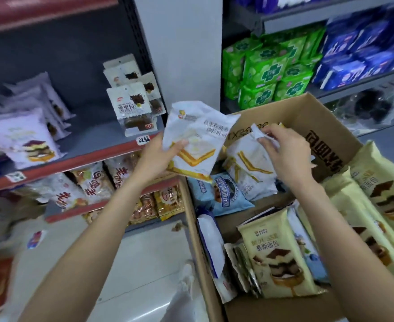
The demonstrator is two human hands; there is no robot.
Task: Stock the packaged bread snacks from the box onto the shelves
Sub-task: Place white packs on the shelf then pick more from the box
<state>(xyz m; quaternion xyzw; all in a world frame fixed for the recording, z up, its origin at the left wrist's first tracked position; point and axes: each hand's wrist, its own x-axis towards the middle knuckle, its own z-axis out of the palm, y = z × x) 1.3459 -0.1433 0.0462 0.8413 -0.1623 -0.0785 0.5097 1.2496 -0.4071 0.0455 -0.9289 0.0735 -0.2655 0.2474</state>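
Observation:
My left hand [160,156] holds a white bread packet with a yellow sandwich picture [195,135] above the left edge of the open cardboard box [316,117]. My right hand [284,152] pinches the top corner of a second white packet [249,168] that still lies inside the box. The box also holds blue packets [224,194] and several cream mousse-bread packets [277,254]. The grey shelf with a red edge [93,140] at the left carries lilac cake packets [21,138] and white packets of dark bread [131,105].
Lower shelves hold orange and white snack bags [91,182]. Behind the box, another shelving unit carries green packs [268,70] and blue packs [363,47]. A white pillar [182,47] stands between the units. Pale floor [145,256] lies below my left arm.

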